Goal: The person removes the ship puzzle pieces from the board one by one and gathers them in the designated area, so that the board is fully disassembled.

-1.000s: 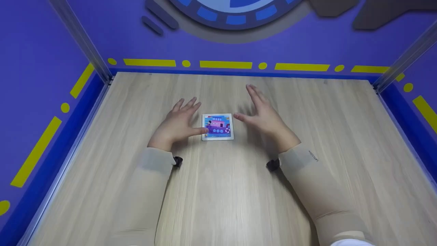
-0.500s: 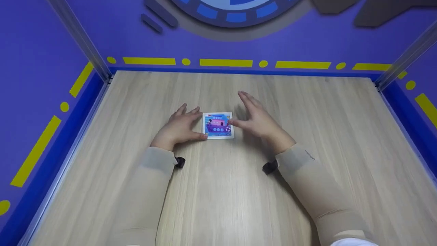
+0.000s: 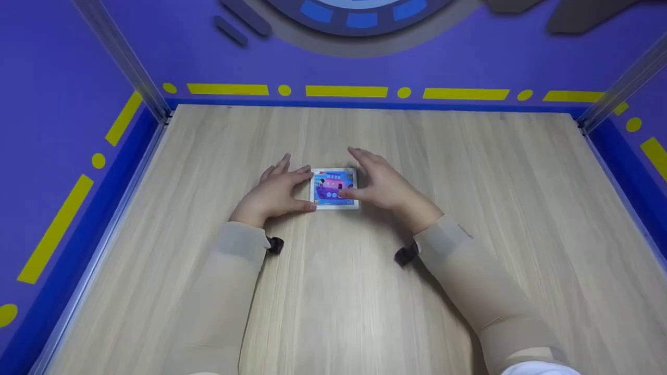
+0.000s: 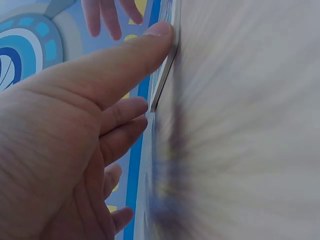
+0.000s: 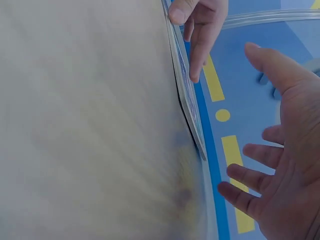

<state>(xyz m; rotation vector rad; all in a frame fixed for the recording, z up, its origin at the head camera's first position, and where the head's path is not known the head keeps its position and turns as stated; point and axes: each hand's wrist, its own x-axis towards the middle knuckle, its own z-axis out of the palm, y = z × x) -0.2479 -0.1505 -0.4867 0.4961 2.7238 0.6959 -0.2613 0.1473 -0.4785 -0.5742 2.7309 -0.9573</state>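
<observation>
A thin square board (image 3: 327,196) with a white border and a cartoon ship picture lies flat on the table. My left hand (image 3: 271,197) is at its left side, the thumb touching the near left corner and the fingertips close to the far left corner. In the left wrist view, the left thumb (image 4: 125,62) reaches over the edge of the board (image 4: 161,80). My right hand (image 3: 388,190) hovers at the right side, fingers spread and extended. From the head view its thumb overlaps the picture; the right wrist view shows that thumb (image 5: 280,70) apart from the board (image 5: 189,100).
The light wood table (image 3: 333,291) is bounded at the back by a blue-purple wall (image 3: 354,67) with yellow dashes. Side walls with metal corner posts (image 3: 125,62) stand left and right. Each wrist wears a small black device (image 3: 406,254).
My right hand has moved left, so its thumb now overlaps the picture in the head view. The left hand has shifted slightly, its thumb moving off the picture to the near left corner.
</observation>
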